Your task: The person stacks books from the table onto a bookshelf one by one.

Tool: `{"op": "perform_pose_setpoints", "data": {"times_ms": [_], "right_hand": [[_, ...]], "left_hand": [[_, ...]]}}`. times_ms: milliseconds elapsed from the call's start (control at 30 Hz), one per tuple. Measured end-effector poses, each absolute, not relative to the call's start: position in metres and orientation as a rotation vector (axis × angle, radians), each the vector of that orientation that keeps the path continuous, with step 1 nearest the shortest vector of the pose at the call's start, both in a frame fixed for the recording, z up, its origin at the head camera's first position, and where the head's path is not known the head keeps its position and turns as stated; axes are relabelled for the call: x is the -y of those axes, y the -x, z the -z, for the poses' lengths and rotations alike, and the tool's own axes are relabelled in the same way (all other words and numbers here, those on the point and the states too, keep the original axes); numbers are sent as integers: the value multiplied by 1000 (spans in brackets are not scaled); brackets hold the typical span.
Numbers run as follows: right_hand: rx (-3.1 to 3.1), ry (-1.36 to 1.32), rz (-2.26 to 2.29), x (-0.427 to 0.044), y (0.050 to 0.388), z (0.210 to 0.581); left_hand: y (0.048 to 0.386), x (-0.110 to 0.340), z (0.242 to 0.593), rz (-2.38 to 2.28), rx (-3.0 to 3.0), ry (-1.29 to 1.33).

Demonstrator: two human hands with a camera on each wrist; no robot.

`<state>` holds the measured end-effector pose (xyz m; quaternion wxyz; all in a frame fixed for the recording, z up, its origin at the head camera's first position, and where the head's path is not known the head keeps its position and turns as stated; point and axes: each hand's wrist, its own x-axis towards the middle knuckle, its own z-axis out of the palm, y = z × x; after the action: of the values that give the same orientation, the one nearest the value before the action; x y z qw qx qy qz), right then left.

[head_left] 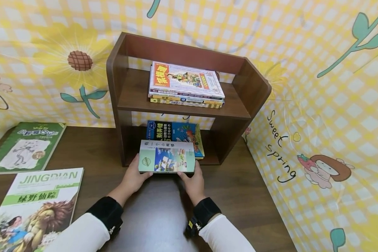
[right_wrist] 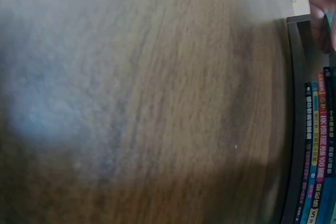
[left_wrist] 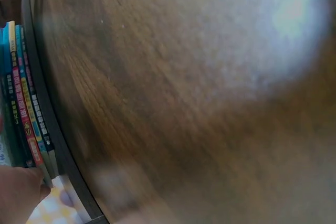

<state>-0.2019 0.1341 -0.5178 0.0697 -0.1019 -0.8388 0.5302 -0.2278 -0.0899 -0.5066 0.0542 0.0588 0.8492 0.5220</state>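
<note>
A pale green book [head_left: 167,156] with a blue picture on its cover is gripped by both hands at the front of the lower shelf. My left hand [head_left: 133,176] holds its left end and my right hand [head_left: 193,182] its right end, thumbs along the near edge; the other fingers are mostly hidden. Behind it, blue-covered books [head_left: 176,129] lie on the lower shelf. In the left wrist view, my left hand [left_wrist: 21,195] is beside the stacked book spines [left_wrist: 26,98]. The right wrist view catches part of my right hand [right_wrist: 320,3] near the same stack [right_wrist: 315,150].
The brown two-tier bookshelf [head_left: 182,111] stands against a yellow checked cloth [head_left: 302,87]. Several books [head_left: 186,82] lie stacked on its upper shelf. On the table [head_left: 239,203], a green book [head_left: 26,147] and a white-and-green book [head_left: 34,210] lie at the left.
</note>
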Motion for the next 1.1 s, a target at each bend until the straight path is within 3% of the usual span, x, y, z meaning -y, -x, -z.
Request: {"op": "perform_pose_setpoints", "data": {"times_ms": [533, 1100], "right_hand": [[2811, 95, -843, -146, 232, 514], [2879, -11, -607, -159, 264, 509]], "left_hand": [[254, 84, 503, -1380, -2682, -188], [282, 82, 495, -1260, -2753, -158]]}}
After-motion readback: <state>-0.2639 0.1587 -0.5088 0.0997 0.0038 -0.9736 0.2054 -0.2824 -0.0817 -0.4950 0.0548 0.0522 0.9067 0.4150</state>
